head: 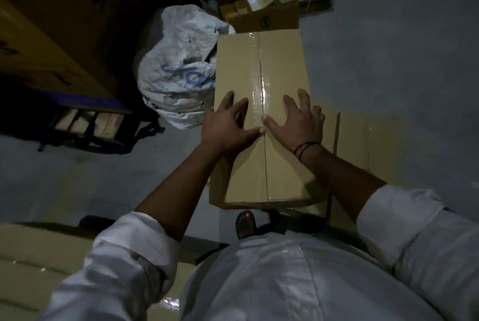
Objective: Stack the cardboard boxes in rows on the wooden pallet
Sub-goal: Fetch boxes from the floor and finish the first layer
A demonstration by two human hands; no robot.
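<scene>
Your left grip (228,126) and right grip (298,123) press flat, fingers spread, on the taped cardboard box (261,66), thumbs meeting at its seam, probably to steady it. It lies ahead of your feet, beside the white sack (176,66), apart from the wooden pallet (85,123).

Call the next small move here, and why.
Probably slide both hands out to the long edges of the taped cardboard box for a grip. The left hand and right hand lie flat on its top, fingers spread, thumbs meeting at the seam, so nothing is held for lifting yet.
</scene>
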